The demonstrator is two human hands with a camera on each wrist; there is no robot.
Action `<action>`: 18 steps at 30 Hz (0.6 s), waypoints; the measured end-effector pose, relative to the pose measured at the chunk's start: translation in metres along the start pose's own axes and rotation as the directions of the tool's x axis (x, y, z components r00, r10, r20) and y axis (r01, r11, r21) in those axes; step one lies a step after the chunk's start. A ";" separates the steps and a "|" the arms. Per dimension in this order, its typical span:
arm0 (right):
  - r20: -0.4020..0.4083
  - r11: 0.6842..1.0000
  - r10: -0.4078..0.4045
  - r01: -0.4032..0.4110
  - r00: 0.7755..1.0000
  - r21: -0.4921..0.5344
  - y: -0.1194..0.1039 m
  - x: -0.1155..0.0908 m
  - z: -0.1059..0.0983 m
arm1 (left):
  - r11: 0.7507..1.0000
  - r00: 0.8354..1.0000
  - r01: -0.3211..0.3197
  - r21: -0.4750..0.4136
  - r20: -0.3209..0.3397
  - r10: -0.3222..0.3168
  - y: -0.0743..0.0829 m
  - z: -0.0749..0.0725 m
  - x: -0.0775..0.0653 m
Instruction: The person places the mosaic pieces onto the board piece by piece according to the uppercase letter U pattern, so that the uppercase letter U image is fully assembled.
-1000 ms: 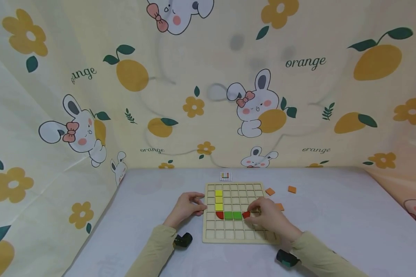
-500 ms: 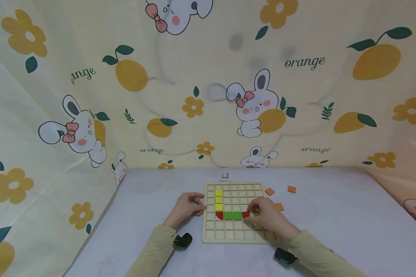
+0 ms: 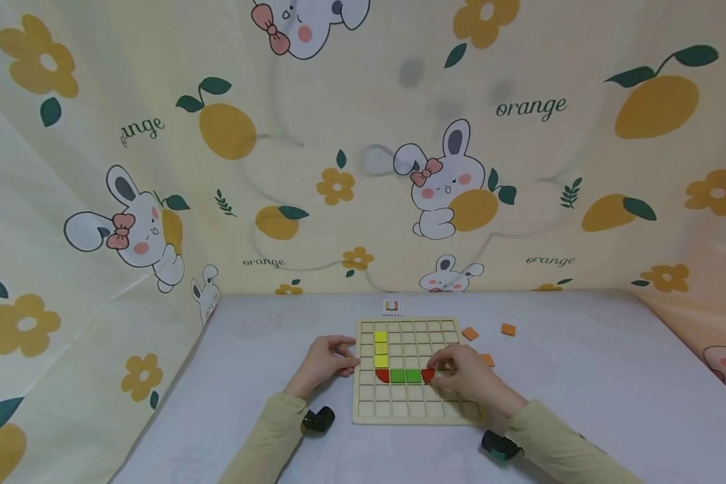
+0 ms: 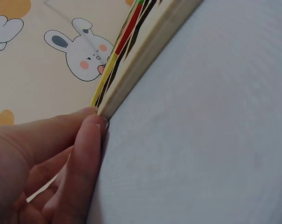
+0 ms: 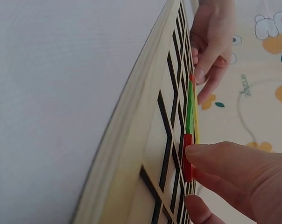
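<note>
My left hand (image 3: 323, 363) touches the left edge of a wooden grid board (image 3: 363, 405) with its thumb and index fingertips. My right hand (image 3: 468, 376) pinches a red tile (image 3: 427, 376) between thumb and fingers, at the right end of the coloured row. In the right wrist view, the thumb (image 5: 215, 156) lies against that red tile (image 5: 187, 158). Two green tiles (image 3: 405, 376) and a red rounded tile (image 3: 382, 376) continue the row leftward. A column of yellow tiles (image 3: 380, 349) rises above the rounded one. The fingers partly cover the held tile.
Loose orange tiles (image 3: 508, 330) lie right of the board, one partly behind my right hand. A small pattern card (image 3: 393, 308) rests beyond the board's far edge. Black wrist devices (image 3: 318, 420) are near both sleeves. A printed cloth (image 3: 369, 222) hangs behind the table.
The red tile under my right fingers has shifted slightly and now sits straighter beside the green tiles. My left hand stays at the board's edge.
</note>
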State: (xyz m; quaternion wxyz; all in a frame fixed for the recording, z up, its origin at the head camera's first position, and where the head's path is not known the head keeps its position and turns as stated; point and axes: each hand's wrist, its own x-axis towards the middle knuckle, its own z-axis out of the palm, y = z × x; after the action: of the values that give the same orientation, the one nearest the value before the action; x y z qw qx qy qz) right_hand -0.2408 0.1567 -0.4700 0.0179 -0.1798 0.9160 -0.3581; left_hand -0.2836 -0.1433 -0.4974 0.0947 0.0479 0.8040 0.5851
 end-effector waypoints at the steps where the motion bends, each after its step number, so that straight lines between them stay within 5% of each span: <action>1: 0.002 1.000 -0.003 0.003 1.000 0.000 0.000 0.000 0.000 | 1.000 1.000 0.002 0.000 -0.001 -0.002 0.000 0.000 0.000; 18: -0.015 1.000 -0.012 0.012 1.000 0.002 -0.002 0.002 0.003 | 1.000 1.000 0.007 0.005 -0.006 -0.007 0.000 0.000 0.001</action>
State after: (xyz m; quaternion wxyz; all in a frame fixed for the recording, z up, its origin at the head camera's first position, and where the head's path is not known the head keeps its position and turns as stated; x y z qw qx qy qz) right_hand -0.2416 0.1531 -0.4710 0.0091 -0.1826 0.9147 -0.3604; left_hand -0.2842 -0.1433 -0.4979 0.0943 0.0436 0.8058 0.5830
